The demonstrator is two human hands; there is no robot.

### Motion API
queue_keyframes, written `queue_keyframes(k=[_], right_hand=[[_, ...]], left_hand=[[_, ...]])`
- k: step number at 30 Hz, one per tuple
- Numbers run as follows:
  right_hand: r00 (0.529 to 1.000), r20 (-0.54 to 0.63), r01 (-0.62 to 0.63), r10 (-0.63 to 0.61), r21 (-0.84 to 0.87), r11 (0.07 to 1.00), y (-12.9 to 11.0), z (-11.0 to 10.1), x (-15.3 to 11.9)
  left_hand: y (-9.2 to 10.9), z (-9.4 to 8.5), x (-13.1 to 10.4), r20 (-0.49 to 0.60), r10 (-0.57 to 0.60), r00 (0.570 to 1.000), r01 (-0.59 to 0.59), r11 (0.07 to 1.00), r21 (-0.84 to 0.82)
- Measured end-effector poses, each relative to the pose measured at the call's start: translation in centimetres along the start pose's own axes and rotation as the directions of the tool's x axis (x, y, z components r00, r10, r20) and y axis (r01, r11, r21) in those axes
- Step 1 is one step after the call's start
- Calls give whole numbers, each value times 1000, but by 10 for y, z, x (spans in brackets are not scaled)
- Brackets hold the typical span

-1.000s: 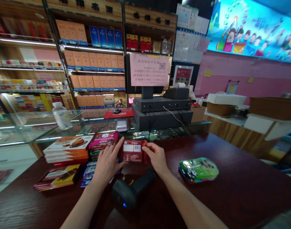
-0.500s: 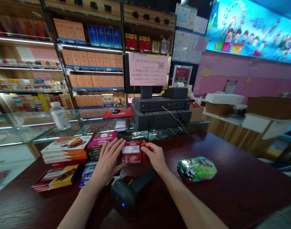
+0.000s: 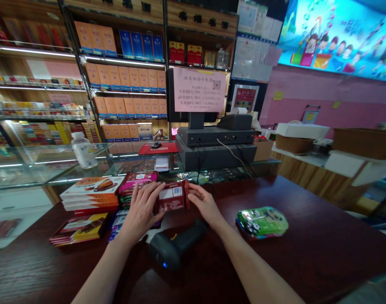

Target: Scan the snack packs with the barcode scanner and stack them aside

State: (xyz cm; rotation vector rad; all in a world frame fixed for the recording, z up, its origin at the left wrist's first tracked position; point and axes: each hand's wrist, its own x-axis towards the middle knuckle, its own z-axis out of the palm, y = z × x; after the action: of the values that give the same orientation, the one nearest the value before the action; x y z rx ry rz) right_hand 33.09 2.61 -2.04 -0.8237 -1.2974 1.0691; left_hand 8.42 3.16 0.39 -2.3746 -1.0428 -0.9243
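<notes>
A dark red packet (image 3: 171,197) with a white label and barcode is tilted between my hands, at the middle of the table. My left hand (image 3: 143,205) grips its left end, thumb below and fingers over the top. At its right end, the curled fingers of my right hand (image 3: 203,202) touch the wrapper edge. A black barcode scanner (image 3: 176,247) with a blue light lies just below the packet. Left of my left hand are a pink-topped stack of packets (image 3: 136,182), blue-purple packets (image 3: 117,223), white-orange boxes (image 3: 91,189) and yellow-red packets (image 3: 82,228).
Green panda-print packets (image 3: 263,221) lie on the dark table (image 3: 309,240) at the right. Behind stand a monitor with a pink sign (image 3: 199,90), a black cash drawer (image 3: 214,155) and a glass counter with a plastic bottle (image 3: 84,151).
The red packet has been tilted and shifted slightly left, and my left hand has closed round its left end. The camera view has shifted slightly.
</notes>
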Motion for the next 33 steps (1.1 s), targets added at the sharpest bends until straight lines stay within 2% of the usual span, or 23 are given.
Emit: queue_keyframes(k=[3,7,9,12,16,19,22,24,26,29,33], right_hand=[[999,51,14,-9,-85,996,-1,-4,-1],[996,68,82,-64,-319,944,-12,-12,-6],[990,127,112,-66,-398,911,-21,-17,-10],[962,274,121,8,-450,885,-36,-23,-16],[861,480,142,166,-541,829,-50,-27,-22],[774,568,189,280,-629,754,-53,-20,-27],[692,639,260,335,-654,711,-48,-8,-31],[660,662,296,355,-663,687,-42,-2,-34],[663,664,334,346,-676,657,-35,2,-35],[699,646,364,305,-690,626,-27,2,-35],[745,618,328,253,-668,668,-26,-3,-33]], left_hand=[[-5,-3,-1,-54,2,999,-2,1000,5],[-12,-3,-3,-97,-28,995,29,1000,0],[-16,-2,-5,-97,-48,994,49,999,2],[-20,-2,-6,-104,-64,993,65,998,12],[-23,-3,-7,-128,-75,989,79,996,29],[-24,-5,-7,-140,-81,987,88,995,44],[-23,-6,-6,-148,-82,986,90,995,42],[-23,-6,-6,-144,-86,986,92,995,37],[-23,-6,-7,-136,-90,987,96,995,33],[-24,-7,-7,-131,-93,987,98,995,31],[-24,-9,-7,-147,-81,986,87,996,34]])
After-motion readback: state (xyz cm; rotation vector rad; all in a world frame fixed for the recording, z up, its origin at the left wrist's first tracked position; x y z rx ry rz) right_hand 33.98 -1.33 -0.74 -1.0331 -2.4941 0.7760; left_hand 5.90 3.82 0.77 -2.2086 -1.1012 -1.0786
